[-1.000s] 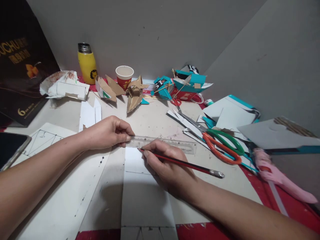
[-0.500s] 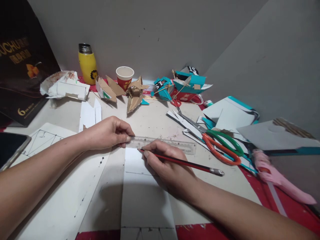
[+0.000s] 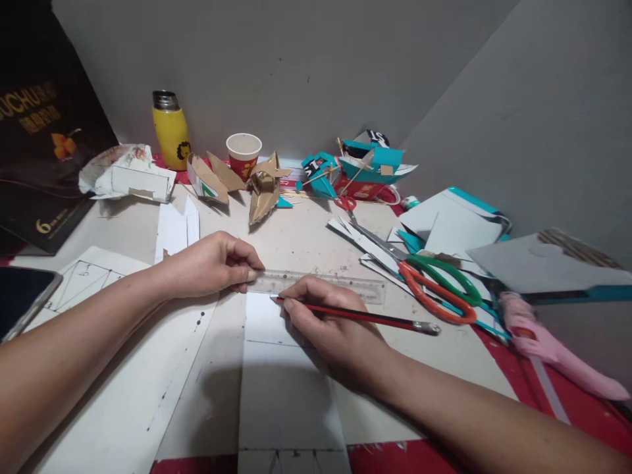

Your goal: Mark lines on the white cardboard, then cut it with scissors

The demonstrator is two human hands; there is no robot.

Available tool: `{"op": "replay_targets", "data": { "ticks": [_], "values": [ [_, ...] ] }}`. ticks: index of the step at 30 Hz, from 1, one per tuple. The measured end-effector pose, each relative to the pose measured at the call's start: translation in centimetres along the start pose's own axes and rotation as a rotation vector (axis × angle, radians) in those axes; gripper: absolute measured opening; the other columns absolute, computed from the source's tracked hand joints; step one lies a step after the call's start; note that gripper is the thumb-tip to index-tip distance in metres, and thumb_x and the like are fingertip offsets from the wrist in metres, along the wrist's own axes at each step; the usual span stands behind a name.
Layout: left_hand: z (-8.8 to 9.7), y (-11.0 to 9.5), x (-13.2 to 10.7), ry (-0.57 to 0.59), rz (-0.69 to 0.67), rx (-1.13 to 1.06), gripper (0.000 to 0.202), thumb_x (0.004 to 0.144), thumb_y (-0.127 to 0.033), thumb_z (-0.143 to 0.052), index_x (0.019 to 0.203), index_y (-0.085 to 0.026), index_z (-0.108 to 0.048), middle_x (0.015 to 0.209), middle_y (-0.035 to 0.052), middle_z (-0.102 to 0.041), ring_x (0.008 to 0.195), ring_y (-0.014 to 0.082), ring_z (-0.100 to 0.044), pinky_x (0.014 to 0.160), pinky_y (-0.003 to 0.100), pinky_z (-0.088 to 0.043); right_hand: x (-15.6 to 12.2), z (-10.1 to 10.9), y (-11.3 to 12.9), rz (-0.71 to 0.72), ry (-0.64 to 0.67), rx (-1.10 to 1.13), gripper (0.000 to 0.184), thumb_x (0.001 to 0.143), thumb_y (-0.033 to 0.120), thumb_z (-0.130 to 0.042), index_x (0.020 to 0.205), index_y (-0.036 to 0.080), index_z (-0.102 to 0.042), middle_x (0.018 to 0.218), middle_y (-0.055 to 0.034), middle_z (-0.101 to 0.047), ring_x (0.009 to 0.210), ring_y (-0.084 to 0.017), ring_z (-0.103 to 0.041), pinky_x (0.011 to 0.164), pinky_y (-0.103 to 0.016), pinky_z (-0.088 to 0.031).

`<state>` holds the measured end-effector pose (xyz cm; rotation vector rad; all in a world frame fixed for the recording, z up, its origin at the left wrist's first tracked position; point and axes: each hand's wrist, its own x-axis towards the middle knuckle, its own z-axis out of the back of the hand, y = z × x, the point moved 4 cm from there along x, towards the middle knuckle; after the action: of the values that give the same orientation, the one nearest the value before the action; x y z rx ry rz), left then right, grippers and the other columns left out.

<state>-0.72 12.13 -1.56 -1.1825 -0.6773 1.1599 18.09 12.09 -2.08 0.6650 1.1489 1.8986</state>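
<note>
My left hand (image 3: 212,263) has its fingers closed on the left end of a clear plastic ruler (image 3: 345,286), pressing it flat across the top of a white card strip (image 3: 286,388). My right hand (image 3: 328,329) grips a red and black pencil (image 3: 375,318). The pencil's tip rests at the ruler's lower edge, on the card. A faint pencil line crosses the strip just below my right hand.
Scissors with orange and green handles (image 3: 434,283) lie to the right, a pink tool (image 3: 548,345) beyond them. Cardboard models (image 3: 261,184), a paper cup (image 3: 243,153) and a yellow flask (image 3: 170,130) stand at the back. A phone (image 3: 24,296) lies at far left.
The view has shifted slightly. Both hands, the ruler and the pencil stay almost where they were, with the pencil's back end tipped a little higher.
</note>
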Motion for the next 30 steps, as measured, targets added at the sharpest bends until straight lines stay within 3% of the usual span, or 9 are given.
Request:
{"op": "replay_targets", "data": {
  "ticks": [3,6,11,15,22,26,30],
  "values": [
    [0.1,0.0,-0.1,-0.002,-0.002,0.012,0.008,0.080,-0.021,-0.065,0.081,-0.016,-0.072,0.058,-0.0021,-0.062,0.054,0.0100,-0.053,0.051,0.021,-0.039,-0.3,0.2,-0.2,-0.065,-0.037,0.260,0.009,0.087,0.024,-0.059,0.085,0.019,-0.066,0.065,0.0007,-0.063,0.053,-0.010,-0.054,0.046,-0.022,-0.044],
    [0.1,-0.1,-0.3,-0.032,0.026,-0.035,0.009,0.079,-0.023,-0.068,0.080,-0.015,-0.072,0.058,-0.0014,-0.062,0.054,0.0102,-0.053,0.052,0.021,-0.040,-0.7,1.1,0.7,-0.004,-0.120,0.428,0.019,0.093,0.034,-0.059,0.100,0.020,-0.068,0.078,-0.0029,-0.069,0.060,-0.012,-0.061,0.050,-0.024,-0.052],
    [0.5,-0.5,-0.8,-0.112,0.056,-0.124,0.014,0.081,-0.026,-0.067,0.086,-0.013,-0.069,0.062,0.0012,-0.066,0.057,0.0109,-0.059,0.056,0.022,-0.046,-1.3,3.8,4.2,0.143,-0.133,0.319,0.022,0.098,0.036,-0.054,0.102,0.021,-0.070,0.083,-0.0044,-0.074,0.066,-0.012,-0.067,0.056,-0.022,-0.058],
    [0.6,-1.2,-1.3,-0.138,0.097,-0.196,0.014,0.078,-0.024,-0.072,0.086,-0.013,-0.069,0.062,0.0023,-0.068,0.058,0.0119,-0.063,0.059,0.022,-0.049,-2.6,5.9,5.8,0.145,-0.135,0.218,0.020,0.098,0.035,-0.055,0.098,0.022,-0.070,0.078,-0.0027,-0.074,0.065,-0.013,-0.070,0.057,-0.019,-0.059],
    [-1.8,-2.8,-1.8,-0.022,0.141,-0.144,0.010,0.079,-0.024,-0.070,0.082,-0.014,-0.068,0.058,0.0019,-0.068,0.054,0.0103,-0.060,0.053,0.019,-0.045,-6.3,5.8,2.6,0.093,-0.113,0.259,0.016,0.099,0.029,-0.054,0.104,0.024,-0.068,0.074,-0.0014,-0.074,0.061,-0.012,-0.069,0.056,-0.019,-0.058],
    [-3.0,-2.6,-1.9,-0.014,0.164,-0.120,0.012,0.079,-0.027,-0.070,0.082,-0.016,-0.069,0.062,0.0000,-0.066,0.057,0.0100,-0.058,0.054,0.018,-0.042,-7.1,5.1,0.0,0.172,-0.194,0.376,0.021,0.099,0.033,-0.053,0.106,0.024,-0.070,0.072,-0.0007,-0.070,0.056,-0.010,-0.062,0.050,-0.019,-0.055],
    [-3.4,-3.1,-2.1,-0.053,0.189,-0.060,0.012,0.077,-0.029,-0.072,0.078,-0.016,-0.071,0.064,-0.0002,-0.065,0.059,0.0092,-0.053,0.054,0.018,-0.040,-6.9,4.5,-1.5,0.095,-0.198,0.467,0.020,0.098,0.031,-0.054,0.101,0.023,-0.072,0.074,-0.0012,-0.068,0.058,-0.010,-0.062,0.048,-0.018,-0.053]
  ]
}}
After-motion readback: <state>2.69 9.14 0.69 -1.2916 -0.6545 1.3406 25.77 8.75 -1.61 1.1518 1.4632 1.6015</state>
